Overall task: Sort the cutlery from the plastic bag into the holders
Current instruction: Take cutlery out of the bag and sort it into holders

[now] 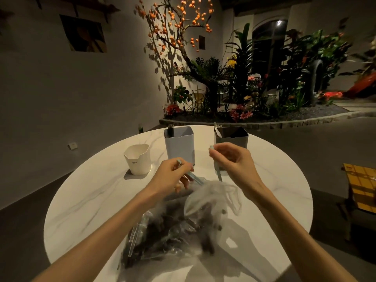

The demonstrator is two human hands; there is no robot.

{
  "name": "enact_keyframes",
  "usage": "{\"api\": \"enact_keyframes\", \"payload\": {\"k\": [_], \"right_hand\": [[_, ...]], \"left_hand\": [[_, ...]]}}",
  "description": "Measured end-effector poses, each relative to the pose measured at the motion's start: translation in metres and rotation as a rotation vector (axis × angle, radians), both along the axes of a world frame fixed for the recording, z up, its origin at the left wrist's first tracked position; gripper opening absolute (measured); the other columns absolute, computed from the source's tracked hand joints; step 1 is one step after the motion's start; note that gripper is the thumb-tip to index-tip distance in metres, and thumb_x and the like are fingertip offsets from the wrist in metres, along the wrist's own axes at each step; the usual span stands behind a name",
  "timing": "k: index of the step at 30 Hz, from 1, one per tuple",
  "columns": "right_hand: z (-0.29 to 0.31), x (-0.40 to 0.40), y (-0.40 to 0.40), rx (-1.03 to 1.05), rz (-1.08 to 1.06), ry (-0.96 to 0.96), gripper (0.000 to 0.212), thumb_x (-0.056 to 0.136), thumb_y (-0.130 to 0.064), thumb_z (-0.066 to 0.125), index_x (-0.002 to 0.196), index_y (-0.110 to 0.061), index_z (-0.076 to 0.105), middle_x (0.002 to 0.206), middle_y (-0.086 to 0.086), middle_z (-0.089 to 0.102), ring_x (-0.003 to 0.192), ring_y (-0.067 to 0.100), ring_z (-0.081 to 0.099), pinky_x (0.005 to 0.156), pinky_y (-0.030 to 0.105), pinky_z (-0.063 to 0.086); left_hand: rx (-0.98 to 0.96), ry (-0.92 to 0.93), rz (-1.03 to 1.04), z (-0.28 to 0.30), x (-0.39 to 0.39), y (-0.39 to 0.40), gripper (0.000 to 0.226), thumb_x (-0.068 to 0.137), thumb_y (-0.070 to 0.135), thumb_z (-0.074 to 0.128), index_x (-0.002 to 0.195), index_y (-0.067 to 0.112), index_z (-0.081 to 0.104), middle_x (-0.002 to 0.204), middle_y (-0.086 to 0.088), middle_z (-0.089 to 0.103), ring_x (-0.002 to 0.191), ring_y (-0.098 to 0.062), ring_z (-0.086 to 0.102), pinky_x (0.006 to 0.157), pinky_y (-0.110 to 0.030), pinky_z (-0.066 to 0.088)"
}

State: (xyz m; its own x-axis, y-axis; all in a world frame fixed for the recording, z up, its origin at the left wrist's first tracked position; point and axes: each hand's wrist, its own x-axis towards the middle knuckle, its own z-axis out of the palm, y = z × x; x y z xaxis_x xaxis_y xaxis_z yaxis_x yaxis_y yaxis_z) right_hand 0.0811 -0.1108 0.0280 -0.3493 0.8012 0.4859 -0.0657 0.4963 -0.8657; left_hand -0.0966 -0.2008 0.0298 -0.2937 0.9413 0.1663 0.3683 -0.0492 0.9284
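Closest to the person lies the clear plastic bag (173, 231), slumped on the round white marbled surface (81, 200) with dark cutlery heaped inside and its loose mouth bunched up toward the hands. Left hand (173, 176) hovers just over that mouth, its grip closed in a pinch around a pale blue utensil handle (192, 176) that slants down toward the bag. Right hand (232, 161) is raised a little higher, its fingers curled in a pinch on a second pale utensil (218, 169) that hangs nearly upright below the fingertips. Beyond the hands stand three holders: a white holder (138, 159) at the left, a light grey holder (179, 145) in the middle with a dark fork poking out, and a dark holder (232, 137) at the right with pale pieces in it. Behind the surface, a bed of plants (244, 88) fills the corner.
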Motion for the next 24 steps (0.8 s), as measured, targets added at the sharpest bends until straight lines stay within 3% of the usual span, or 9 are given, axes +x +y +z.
{"api": "enact_keyframes", "payload": {"k": [3,7,11,15,18,20,21,23,24], "right_hand": [[0.007,0.011,0.001,-0.087,-0.012,0.041,0.011,0.092,-0.034,0.071,0.099,-0.027,0.075,0.089,-0.012,0.075,0.089,0.008,0.071,0.073,0.02,0.059],[0.007,0.023,0.001,-0.16,-0.022,-0.08,0.015,0.093,-0.039,0.069,0.102,-0.028,0.075,0.092,-0.011,0.075,0.09,0.009,0.07,0.067,0.013,0.054],[0.009,0.037,-0.001,-0.204,-0.034,-0.088,0.017,0.093,-0.042,0.069,0.1,-0.028,0.077,0.084,-0.015,0.075,0.086,0.001,0.07,0.066,0.015,0.05],[0.015,0.043,-0.003,-0.237,-0.004,-0.078,0.022,0.093,-0.038,0.069,0.103,-0.02,0.077,0.091,-0.002,0.076,0.086,0.015,0.072,0.068,0.028,0.057],[0.024,0.048,-0.004,-0.264,0.011,-0.018,0.02,0.094,-0.031,0.069,0.102,-0.014,0.077,0.088,0.005,0.074,0.072,0.017,0.072,0.062,0.027,0.058],[0.027,0.053,-0.001,-0.276,0.004,0.042,0.019,0.095,-0.027,0.07,0.102,-0.011,0.076,0.086,0.007,0.073,0.066,0.017,0.07,0.059,0.026,0.055],[0.028,0.056,0.002,-0.281,-0.009,0.065,0.019,0.095,-0.027,0.07,0.102,-0.011,0.076,0.087,0.007,0.073,0.066,0.017,0.069,0.059,0.026,0.055],[0.028,0.063,0.009,-0.289,-0.05,0.096,0.02,0.095,-0.029,0.069,0.103,-0.012,0.076,0.089,0.005,0.073,0.068,0.017,0.069,0.058,0.026,0.055],[0.028,0.065,0.012,-0.297,-0.072,0.111,0.021,0.096,-0.03,0.069,0.104,-0.012,0.076,0.091,0.005,0.073,0.069,0.016,0.069,0.058,0.025,0.055]], "left_hand": [[-0.101,-0.095,-0.129,0.006,-0.006,-0.005,0.026,0.093,0.026,0.066,0.091,0.001,0.073,0.078,-0.01,0.075,0.06,-0.015,0.067,0.057,-0.024,0.053],[-0.181,0.227,-0.191,0.001,-0.01,-0.008,0.011,0.09,0.028,0.076,0.098,0.02,0.076,0.084,0.005,0.075,0.075,-0.011,0.071,0.067,-0.016,0.056],[-0.236,0.381,-0.356,0.0,0.006,-0.012,0.053,0.069,0.039,0.074,0.116,0.043,0.05,0.118,0.015,0.059,0.108,-0.011,0.058,0.08,-0.011,0.05],[-0.231,0.585,-0.486,-0.005,0.038,-0.006,0.07,0.082,0.048,0.08,0.137,0.041,0.037,0.127,0.02,0.052,0.113,-0.002,0.053,0.092,-0.011,0.045],[-0.121,0.672,-0.382,-0.012,0.054,0.009,0.064,0.085,0.07,0.06,0.137,0.033,0.053,0.131,0.005,0.061,0.108,-0.012,0.058,0.085,-0.017,0.048],[-0.081,0.557,-0.304,-0.015,0.055,0.016,0.073,0.081,0.076,0.044,0.12,0.02,0.07,0.111,-0.005,0.072,0.095,-0.022,0.067,0.082,-0.036,0.059],[-0.049,0.461,-0.263,-0.014,0.054,0.019,0.069,0.084,0.071,0.045,0.115,0.016,0.072,0.101,-0.004,0.073,0.089,-0.02,0.068,0.081,-0.036,0.06],[-0.045,0.227,-0.157,-0.011,0.05,0.02,0.031,0.098,0.044,0.057,0.113,0.018,0.065,0.09,0.009,0.061,0.079,-0.005,0.059,0.071,-0.008,0.053],[-0.08,0.147,-0.124,-0.015,0.045,0.021,0.012,0.101,0.032,0.058,0.106,0.021,0.056,0.087,0.012,0.053,0.075,-0.003,0.052,0.063,-0.002,0.047]]}}
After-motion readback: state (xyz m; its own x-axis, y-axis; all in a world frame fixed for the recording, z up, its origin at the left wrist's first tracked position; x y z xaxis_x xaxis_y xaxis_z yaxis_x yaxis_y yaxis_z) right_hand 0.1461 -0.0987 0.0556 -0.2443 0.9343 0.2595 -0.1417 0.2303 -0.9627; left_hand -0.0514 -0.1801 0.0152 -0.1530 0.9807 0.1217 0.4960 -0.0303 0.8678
